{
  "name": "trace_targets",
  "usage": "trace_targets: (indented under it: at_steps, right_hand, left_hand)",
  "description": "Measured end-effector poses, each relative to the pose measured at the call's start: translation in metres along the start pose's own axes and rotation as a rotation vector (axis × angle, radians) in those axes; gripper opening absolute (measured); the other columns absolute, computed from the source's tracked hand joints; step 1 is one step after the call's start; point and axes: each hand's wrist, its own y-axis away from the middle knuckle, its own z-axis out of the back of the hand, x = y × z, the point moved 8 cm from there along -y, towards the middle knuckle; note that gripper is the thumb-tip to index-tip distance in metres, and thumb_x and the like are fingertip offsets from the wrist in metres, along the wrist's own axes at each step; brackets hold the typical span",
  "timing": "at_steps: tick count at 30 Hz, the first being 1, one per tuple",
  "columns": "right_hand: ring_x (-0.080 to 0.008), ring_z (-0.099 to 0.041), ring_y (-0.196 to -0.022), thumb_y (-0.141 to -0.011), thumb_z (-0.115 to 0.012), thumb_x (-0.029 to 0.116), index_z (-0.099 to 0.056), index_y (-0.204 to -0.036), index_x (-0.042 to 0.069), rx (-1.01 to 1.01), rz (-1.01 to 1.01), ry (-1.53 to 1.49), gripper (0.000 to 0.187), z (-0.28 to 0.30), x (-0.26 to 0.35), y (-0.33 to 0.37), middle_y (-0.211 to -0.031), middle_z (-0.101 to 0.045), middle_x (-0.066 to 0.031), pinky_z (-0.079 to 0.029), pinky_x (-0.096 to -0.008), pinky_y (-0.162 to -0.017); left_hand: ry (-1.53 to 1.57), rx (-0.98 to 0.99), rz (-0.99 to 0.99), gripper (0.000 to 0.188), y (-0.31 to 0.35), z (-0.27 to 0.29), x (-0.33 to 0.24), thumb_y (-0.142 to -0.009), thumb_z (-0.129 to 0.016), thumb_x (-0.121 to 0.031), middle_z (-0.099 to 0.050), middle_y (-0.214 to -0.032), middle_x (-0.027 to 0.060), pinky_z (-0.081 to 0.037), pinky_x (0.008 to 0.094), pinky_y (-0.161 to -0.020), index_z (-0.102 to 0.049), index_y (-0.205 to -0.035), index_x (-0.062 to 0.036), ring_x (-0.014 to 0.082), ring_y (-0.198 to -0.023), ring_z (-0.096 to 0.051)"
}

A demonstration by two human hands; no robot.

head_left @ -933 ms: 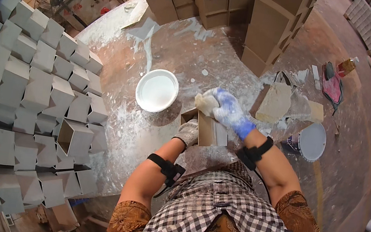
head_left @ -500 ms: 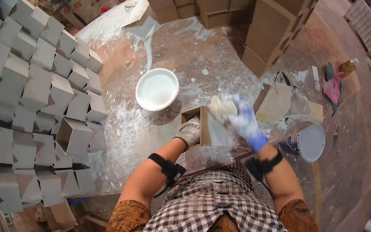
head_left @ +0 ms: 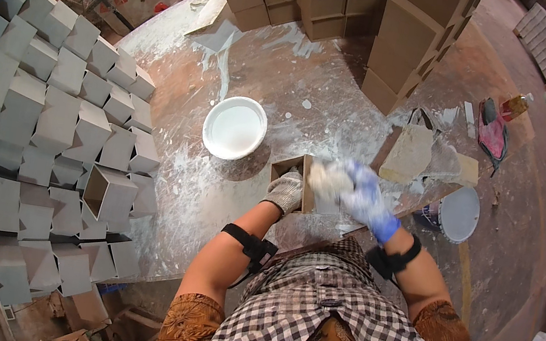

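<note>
A small open brown box (head_left: 309,189) sits near the table's front edge. My left hand (head_left: 285,192), in a knitted grey-white glove, reaches into its open side and holds it from within; the fingertips are hidden. My right hand (head_left: 369,201), in a blue-and-white glove, is closed around a pale wad (head_left: 330,181), perhaps a sponge or cloth, smeared by motion. That wad is over the box's right-hand face, which looks whitish and wet. Just beyond the box, to the left, stands a white bowl (head_left: 224,155) of white liquid.
Stacked grey-white boxes (head_left: 56,122) fill the left side. Bare brown boxes (head_left: 407,42) stand stacked at the back. On the right are pale cloths (head_left: 408,153), a lidded bucket (head_left: 459,214), a pink-and-black item (head_left: 493,134) and a bottle of amber liquid (head_left: 514,107). White smears cover the table (head_left: 287,80).
My right hand with the pale wad has shifted slightly lower along the box's face. The whole view has moved a little; my left hand stays inside the box.
</note>
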Motion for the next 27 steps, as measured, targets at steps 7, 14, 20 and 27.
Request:
trace_targets:
  at_steps: [7,14,20,27]
  right_hand:
    - [-0.0258,-0.058,-0.095,-0.065,-0.066,0.006,-0.058,-0.100,0.005,0.181,-0.013,-0.021,0.036,-0.034,0.009,-0.048,-0.101,-0.060,-0.0124,-0.046,-0.0372,-0.085]
    - [-0.0200,-0.060,-0.087,-0.067,-0.066,0.007,-0.059,-0.100,0.006,0.329,0.072,0.265,0.033,-0.043,0.030,0.026,-0.093,-0.062,-0.0083,-0.048,-0.0319,-0.080]
    - [-0.0254,-0.060,-0.090,-0.064,-0.068,0.012,-0.061,-0.096,0.007,-0.149,0.284,0.662,0.034,0.006,0.015,-0.047,-0.094,-0.062,-0.0130,-0.047,-0.0338,-0.082]
    - [-0.0246,-0.059,-0.083,-0.076,-0.063,0.008,-0.060,-0.086,0.002,0.036,0.141,-0.489,0.013,-0.033,-0.031,-0.016,-0.083,-0.058,-0.0132,-0.047,-0.0323,-0.075]
  left_hand:
    - [0.174,-0.067,0.019,0.044,0.005,0.008,0.001,-0.088,-0.048,-0.036,-0.047,-0.126,0.0141,-0.040,0.0356,-0.093,-0.048,-0.123,-0.0094,0.0259,-0.113,-0.047]
    - [-0.002,-0.202,-0.051,0.046,0.017,0.012,-0.007,-0.081,-0.057,-0.044,-0.060,-0.109,0.0177,-0.044,0.0398,-0.087,-0.061,-0.111,-0.0090,0.0283,-0.101,-0.057]
    - [-0.066,-0.120,-0.078,0.046,0.004,0.009,-0.010,-0.085,-0.048,-0.041,-0.059,-0.110,0.0198,-0.042,0.0410,-0.091,-0.058,-0.116,-0.0075,0.0329,-0.106,-0.055]
    - [-0.007,-0.134,-0.040,0.049,-0.020,-0.012,0.014,-0.084,-0.052,-0.040,-0.054,-0.120,0.0180,-0.042,0.0411,-0.091,-0.055,-0.119,-0.0073,0.0308,-0.109,-0.053]
